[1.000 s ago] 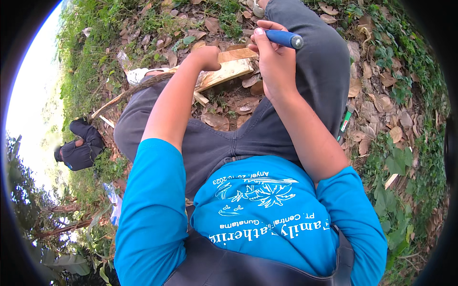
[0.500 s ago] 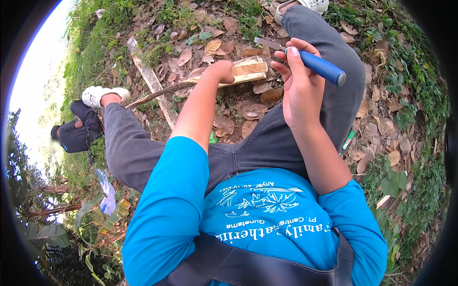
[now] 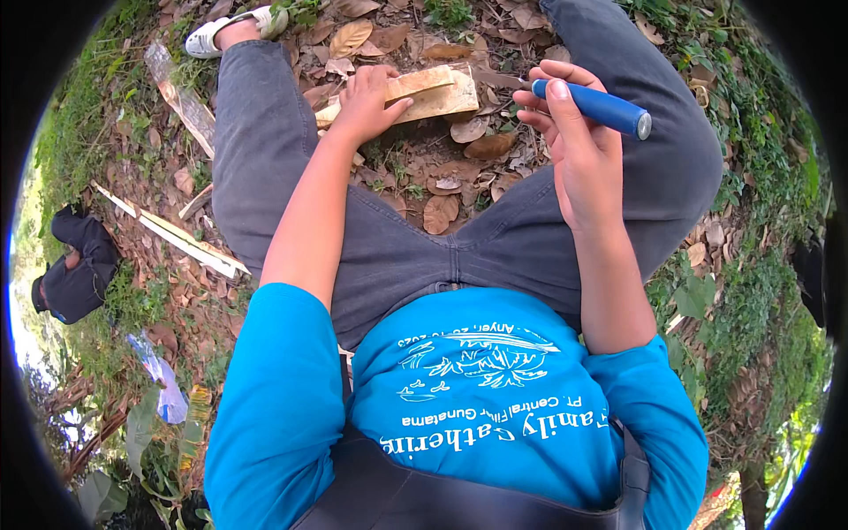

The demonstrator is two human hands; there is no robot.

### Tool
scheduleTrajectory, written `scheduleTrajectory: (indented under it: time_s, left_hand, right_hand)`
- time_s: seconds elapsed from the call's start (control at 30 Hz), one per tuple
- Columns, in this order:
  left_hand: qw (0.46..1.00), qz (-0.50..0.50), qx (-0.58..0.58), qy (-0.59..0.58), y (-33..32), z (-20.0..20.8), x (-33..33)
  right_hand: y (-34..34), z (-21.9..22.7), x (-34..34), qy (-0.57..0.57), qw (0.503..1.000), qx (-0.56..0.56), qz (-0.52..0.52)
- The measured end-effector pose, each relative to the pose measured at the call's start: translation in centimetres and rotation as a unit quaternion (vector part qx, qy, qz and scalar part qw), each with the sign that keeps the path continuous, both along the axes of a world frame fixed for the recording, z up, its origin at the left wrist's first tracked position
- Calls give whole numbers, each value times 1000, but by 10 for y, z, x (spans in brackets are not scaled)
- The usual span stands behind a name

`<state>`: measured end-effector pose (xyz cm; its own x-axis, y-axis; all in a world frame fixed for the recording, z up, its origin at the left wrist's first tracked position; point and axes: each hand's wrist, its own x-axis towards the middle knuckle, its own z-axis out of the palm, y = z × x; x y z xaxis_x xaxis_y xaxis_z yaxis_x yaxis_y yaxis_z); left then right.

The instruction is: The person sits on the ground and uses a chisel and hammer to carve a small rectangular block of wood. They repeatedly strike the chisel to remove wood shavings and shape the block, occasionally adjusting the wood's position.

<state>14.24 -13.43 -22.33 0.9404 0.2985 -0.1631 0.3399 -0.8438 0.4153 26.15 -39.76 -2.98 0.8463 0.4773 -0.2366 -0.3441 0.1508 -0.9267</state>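
My left hand (image 3: 364, 104) is bent over a pale split wood block (image 3: 455, 99), its fingers on the far side and thumb on the near side. A second, narrower light strip of wood (image 3: 422, 83) lies along the block's upper face, beside the fingers. In my right hand (image 3: 579, 146) is a chisel (image 3: 605, 109) with a thick blue handle and a metal end cap. Its thin blade (image 3: 502, 79) points left toward the wood's right end; whether it touches the wood is hard to tell.
Brown dry leaves (image 3: 442, 214) cover the ground between my legs. Off to the left are a long split stick (image 3: 177, 237) and a weathered plank (image 3: 181, 102). A person in dark clothing (image 3: 78, 265) is at the far left, near a crumpled plastic bag (image 3: 168, 389).
My left hand has shifted left and up, now with its fingers showing over the wood. My right hand and the chisel have moved slightly right and down. My left leg has moved up.
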Motion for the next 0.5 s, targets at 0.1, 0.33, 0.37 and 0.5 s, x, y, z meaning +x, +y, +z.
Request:
scheduleTrajectory:
  time_s: [0.1,0.33,0.37,0.5]
  left_hand:
    - [991,13,-34,-131,-14,0,3]
    - [992,69,-40,-102,-21,-22,10]
    - [993,66,-42,-84,-20,-24,13]
    - [995,74,-52,-35,-17,-25,21]
  right_hand:
    - [15,-7,-9,-10,998,-46,29]
    - [42,-19,-19,-67,979,-170,94]
    - [43,-22,-17,-66,973,-194,109]
    - [53,-35,-13,-83,969,-194,131]
